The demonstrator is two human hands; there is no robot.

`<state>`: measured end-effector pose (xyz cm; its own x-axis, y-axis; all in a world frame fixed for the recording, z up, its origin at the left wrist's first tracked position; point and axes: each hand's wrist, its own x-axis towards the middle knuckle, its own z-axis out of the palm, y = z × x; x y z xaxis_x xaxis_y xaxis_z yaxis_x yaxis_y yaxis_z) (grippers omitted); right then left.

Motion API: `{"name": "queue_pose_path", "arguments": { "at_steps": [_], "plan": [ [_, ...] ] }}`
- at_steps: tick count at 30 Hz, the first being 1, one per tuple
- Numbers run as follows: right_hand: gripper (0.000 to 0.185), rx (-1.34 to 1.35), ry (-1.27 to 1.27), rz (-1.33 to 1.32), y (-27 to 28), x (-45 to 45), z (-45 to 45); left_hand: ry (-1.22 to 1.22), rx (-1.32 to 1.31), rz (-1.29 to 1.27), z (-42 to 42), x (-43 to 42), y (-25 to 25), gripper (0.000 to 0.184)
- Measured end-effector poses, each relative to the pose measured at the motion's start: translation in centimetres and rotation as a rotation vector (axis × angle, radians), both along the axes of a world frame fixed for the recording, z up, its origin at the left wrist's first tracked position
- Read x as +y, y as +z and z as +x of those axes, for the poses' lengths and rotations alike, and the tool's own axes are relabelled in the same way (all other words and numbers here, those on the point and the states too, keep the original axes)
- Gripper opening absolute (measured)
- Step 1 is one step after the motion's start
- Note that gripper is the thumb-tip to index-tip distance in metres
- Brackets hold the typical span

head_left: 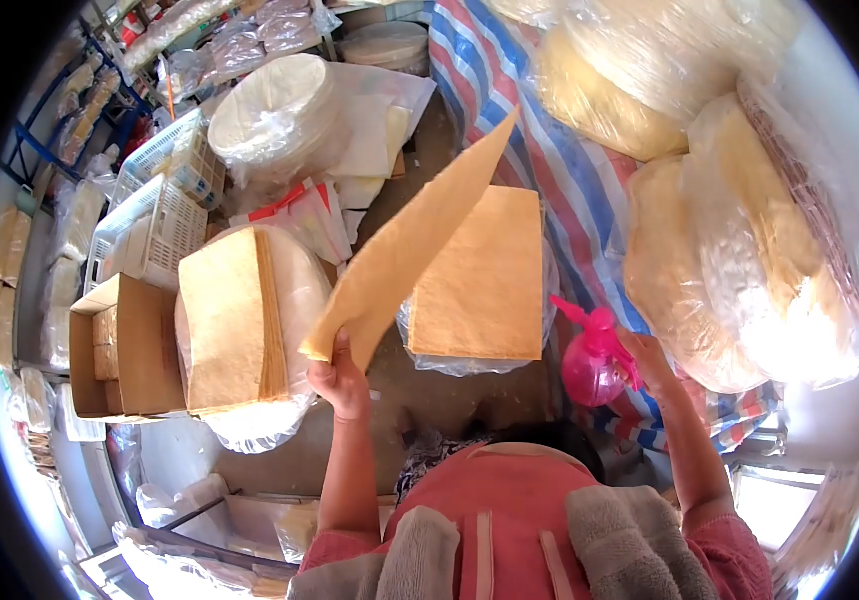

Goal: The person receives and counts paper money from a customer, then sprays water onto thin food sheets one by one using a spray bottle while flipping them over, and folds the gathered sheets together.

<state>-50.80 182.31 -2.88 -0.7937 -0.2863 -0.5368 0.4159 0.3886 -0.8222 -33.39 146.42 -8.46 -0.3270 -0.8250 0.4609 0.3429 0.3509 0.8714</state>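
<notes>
A grey towel (625,545) drapes you, your left hand (341,382) gripping a brown sheet (410,245) slanting lengthwise far-right toward the right stack (480,295), your right hand (650,364) clasping a pink spray bottle (590,372) right of it.

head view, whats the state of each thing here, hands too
left hand: closed on a tan sheet
tan sheet: raised, held near its lower end
right hand: closed around the pink spray bottle
pink spray bottle: upright or tilted, cannot tell
left tan stack: piled in layers
middle tan stack: lying flat
cardboard box: open, with contents
striped tarp: spread out
</notes>
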Motion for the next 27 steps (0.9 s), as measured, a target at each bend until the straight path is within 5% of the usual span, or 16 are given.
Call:
{"name": "queue_pose_path", "arguments": {
  "at_steps": [6, 11, 14, 17, 21, 27],
  "plan": [
    [0.037, 0.027, -0.019, -0.075, 0.3, -3.2, 2.3, 0.244, -0.171, 0.229, 5.6, -10.3, 6.6, 0.025],
    [0.039, -0.026, -0.003, -0.135, 0.1, -6.1, 4.7, 0.248, 0.127, 0.343, 13.3, -20.5, 10.3, 0.027],
    [0.039, -0.025, -0.03, -0.123, 0.0, -8.1, 6.2, 0.366, 0.225, 0.533, 17.7, -26.1, 5.0, 0.029],
    [0.04, -0.015, -0.071, -0.098, -0.2, -9.4, 7.8, 0.437, 0.265, 0.752, 21.7, -31.1, -5.8, 0.032],
    [0.044, -0.011, -0.089, -0.093, 0.3, -10.7, 9.7, 0.777, 0.083, 1.019, 23.6, -32.2, -17.0, 0.026],
    [0.046, 0.024, -0.093, -0.078, 1.0, -10.3, 11.3, 0.836, -0.263, 1.05, 24.2, -32.8, -19.1, 0.027]
  ]
}}
